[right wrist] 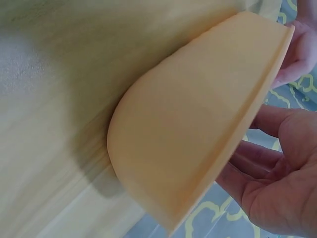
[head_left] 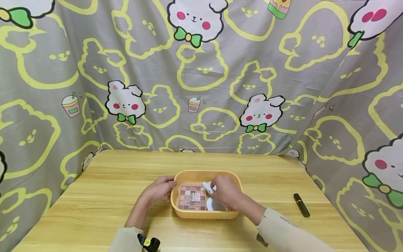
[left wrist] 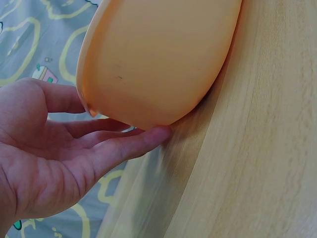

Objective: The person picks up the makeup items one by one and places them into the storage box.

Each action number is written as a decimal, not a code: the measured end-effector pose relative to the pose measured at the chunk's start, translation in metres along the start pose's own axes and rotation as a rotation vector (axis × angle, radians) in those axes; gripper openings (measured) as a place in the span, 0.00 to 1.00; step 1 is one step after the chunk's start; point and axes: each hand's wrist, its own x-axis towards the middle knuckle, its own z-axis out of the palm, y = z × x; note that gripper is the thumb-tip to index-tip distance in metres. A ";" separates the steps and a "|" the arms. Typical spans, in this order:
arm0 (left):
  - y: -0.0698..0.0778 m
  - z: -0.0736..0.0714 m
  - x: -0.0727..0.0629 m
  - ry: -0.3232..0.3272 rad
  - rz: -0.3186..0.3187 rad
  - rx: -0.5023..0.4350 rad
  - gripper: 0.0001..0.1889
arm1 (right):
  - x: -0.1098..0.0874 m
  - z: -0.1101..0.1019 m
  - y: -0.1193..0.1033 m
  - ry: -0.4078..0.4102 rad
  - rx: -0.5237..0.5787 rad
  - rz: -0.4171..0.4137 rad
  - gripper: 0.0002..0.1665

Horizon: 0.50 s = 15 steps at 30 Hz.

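Observation:
In the head view an orange plastic basket (head_left: 207, 214) sits on the table, an eyeshadow palette (head_left: 192, 197) lettered BACK lying flat at its left. My left hand (head_left: 160, 189) holds the basket's rounded left end from outside; the left wrist view has the thumb (left wrist: 148, 139) low against its wall. Inside the basket, my right hand (head_left: 226, 190) grips a small white tube-like item (head_left: 207, 186) with silvery parts, mostly covered by the fingers. Below that hand lies a round white item (head_left: 215, 205), partly hidden. The right wrist view shows my right fingers (right wrist: 257, 158) passing behind the rim.
A slim black cosmetic tube (head_left: 301, 205) with a gold band lies on the table to the right. Behind and beside the wooden table (head_left: 132, 168) hangs a grey curtain (head_left: 214, 133) with cartoon prints.

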 end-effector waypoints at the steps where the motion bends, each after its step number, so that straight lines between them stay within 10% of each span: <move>1: 0.000 0.000 0.000 -0.001 0.000 -0.001 0.25 | 0.000 0.001 0.000 -0.007 0.004 0.003 0.11; 15: -0.001 0.000 0.001 -0.005 -0.001 -0.005 0.25 | 0.000 0.008 -0.009 -0.086 0.023 0.067 0.12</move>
